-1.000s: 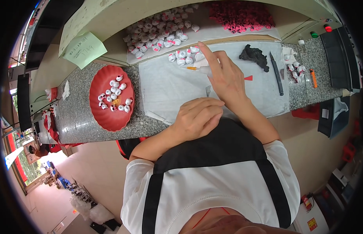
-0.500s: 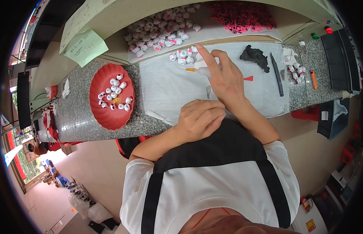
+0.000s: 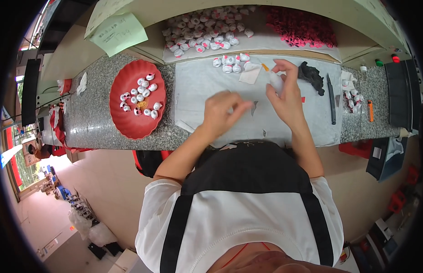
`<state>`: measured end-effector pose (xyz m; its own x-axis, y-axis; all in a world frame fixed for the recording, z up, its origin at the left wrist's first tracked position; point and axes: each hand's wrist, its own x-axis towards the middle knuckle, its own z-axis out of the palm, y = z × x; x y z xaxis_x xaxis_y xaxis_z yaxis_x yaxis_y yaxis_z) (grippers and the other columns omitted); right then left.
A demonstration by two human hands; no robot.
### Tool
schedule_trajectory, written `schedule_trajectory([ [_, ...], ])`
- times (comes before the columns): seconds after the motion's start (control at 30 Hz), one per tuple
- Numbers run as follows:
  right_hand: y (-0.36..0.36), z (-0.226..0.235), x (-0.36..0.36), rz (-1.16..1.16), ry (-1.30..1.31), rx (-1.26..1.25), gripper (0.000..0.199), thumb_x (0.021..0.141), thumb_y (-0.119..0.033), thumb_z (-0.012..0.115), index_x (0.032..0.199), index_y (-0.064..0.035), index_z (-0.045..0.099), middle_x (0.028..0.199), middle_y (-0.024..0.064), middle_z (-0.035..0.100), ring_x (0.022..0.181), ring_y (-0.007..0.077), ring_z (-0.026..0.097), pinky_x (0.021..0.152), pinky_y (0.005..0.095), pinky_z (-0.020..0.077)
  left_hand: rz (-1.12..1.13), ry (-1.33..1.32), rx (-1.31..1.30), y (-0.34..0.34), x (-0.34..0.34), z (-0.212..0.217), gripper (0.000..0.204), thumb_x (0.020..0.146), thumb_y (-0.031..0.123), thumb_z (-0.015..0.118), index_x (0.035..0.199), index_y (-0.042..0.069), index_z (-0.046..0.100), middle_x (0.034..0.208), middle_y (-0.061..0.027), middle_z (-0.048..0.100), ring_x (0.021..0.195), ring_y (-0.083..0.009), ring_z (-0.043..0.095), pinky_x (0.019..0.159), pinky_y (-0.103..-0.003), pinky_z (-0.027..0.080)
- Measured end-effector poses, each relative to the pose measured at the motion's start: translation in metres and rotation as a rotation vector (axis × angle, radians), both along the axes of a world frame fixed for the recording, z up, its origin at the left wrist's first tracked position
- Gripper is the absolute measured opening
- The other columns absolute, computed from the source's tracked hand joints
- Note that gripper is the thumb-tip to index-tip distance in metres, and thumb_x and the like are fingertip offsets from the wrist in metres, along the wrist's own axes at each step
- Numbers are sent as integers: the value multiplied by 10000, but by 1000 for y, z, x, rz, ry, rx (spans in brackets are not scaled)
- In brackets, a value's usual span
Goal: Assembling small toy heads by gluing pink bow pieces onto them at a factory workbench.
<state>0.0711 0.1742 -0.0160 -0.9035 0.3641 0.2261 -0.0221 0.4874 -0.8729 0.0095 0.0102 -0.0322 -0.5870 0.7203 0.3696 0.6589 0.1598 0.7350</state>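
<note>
My right hand (image 3: 288,98) holds a small whitish squeeze bottle (image 3: 276,82) with an orange needle tip (image 3: 265,67) between thumb and fingers. The tip points away, up and to the left. My left hand (image 3: 222,113) hovers over the white work sheet (image 3: 197,91), its fingers curled in and slightly blurred. What they hold, if anything, is hidden. Beyond the hands sits a small cluster of white round pieces (image 3: 227,68) with pink marks, beside a scrap of white cloth (image 3: 250,75). A small dark pointed piece (image 3: 254,107) lies on the sheet between my hands.
A red scalloped dish (image 3: 118,98) with several white pieces stands left. The shelf behind holds a heap of white pieces (image 3: 200,32) and a pile of pink pieces (image 3: 302,29). Right lie a crumpled black lump (image 3: 311,78), a dark pen-like tool (image 3: 332,100) and an orange lighter (image 3: 370,110).
My hands have moved apart. The left has risen away from my body; the right has swung rightward with the bottle. The whole view has shifted slightly.
</note>
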Motion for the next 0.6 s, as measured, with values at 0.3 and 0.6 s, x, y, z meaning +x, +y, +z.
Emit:
schedule_trajectory([
  [0.3, 5, -10, 10, 165, 3, -705, 286, 746, -43, 462, 1020, -1, 394, 943, 73, 415, 785, 146, 478, 602, 262, 436, 371, 242, -139, 12, -53, -50, 231, 635, 59, 620, 839, 42, 514, 819, -89, 532, 705, -228, 511, 614, -296, 412],
  [0.6, 2, 14, 20, 79, 114, -791, 334, 726, -22, 486, 1049, 8, 404, 935, 93, 426, 789, 166, 474, 629, 275, 439, 130, -918, 410, 10, -31, -26, 231, 677, -37, 577, 879, 6, 473, 927, -69, 524, 871, -144, 518, 737, -244, 422],
])
